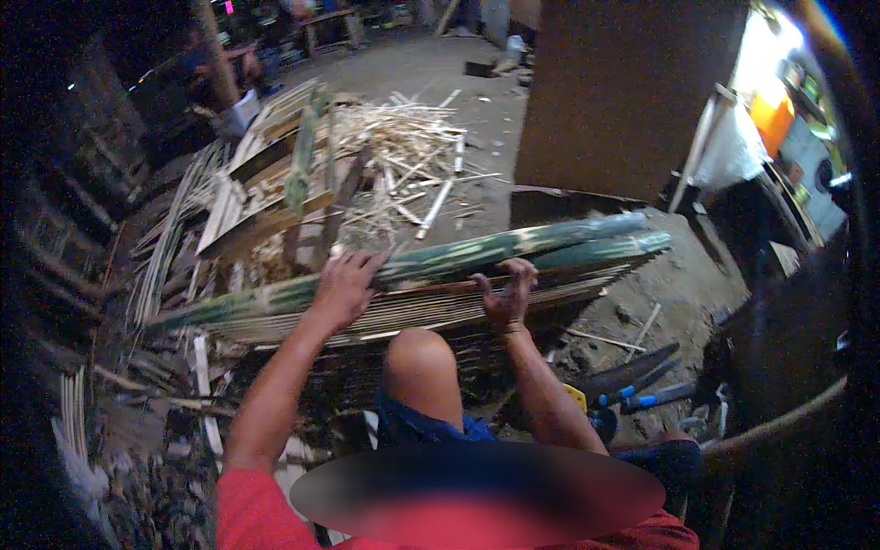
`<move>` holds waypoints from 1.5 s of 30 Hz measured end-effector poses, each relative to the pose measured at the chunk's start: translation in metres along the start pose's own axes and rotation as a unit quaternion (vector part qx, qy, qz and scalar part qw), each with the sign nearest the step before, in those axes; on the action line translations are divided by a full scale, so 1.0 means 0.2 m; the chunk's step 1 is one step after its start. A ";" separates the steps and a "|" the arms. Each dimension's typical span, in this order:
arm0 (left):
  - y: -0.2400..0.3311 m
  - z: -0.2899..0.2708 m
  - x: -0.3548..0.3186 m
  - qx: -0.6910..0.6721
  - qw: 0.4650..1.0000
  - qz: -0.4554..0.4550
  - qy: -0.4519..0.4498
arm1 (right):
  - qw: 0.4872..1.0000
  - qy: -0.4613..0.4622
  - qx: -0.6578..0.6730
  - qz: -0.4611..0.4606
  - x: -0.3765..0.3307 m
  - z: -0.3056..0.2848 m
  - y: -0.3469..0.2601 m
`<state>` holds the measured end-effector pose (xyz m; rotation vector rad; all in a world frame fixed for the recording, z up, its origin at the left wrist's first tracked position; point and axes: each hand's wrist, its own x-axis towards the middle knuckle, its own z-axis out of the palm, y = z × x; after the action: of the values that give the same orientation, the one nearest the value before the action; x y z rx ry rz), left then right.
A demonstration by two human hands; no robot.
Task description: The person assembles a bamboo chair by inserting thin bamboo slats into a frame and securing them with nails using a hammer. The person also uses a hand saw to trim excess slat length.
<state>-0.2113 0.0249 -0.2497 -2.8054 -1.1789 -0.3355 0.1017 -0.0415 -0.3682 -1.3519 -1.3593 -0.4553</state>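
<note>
A long green bamboo pole (467, 249) lies across the view in front of me, rising slightly to the right. My left hand (348, 286) lies over it left of centre, fingers bent round its top. A second green bamboo pole (605, 250) lies just nearer on the right side. Beside this one is my right hand (507, 291), thumb apart and fingers bent, with nothing visible in it. Below the poles runs a panel of thin, pale bamboo slats (403, 314), set close together. My bare knee (422, 367) is close to its near edge.
Beyond the poles stands a wooden frame (266, 225), with a heap of bamboo strips and shavings (394, 147) beside it. Blue-handled tools (651, 397) lie at lower right. A dark brown panel (623, 101) stands at the back, near an orange container (772, 115) in bright light.
</note>
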 end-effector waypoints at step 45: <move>0.45 1.91 -2.20 -0.128 0.867 -0.209 -0.434 | 0.945 -0.283 -0.151 -0.067 0.45 -0.08 0.17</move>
<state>-0.3811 -0.2848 -0.7225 -2.9398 -2.0296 0.9389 0.1623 -0.0054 -0.3006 -1.7323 -1.9202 -0.3899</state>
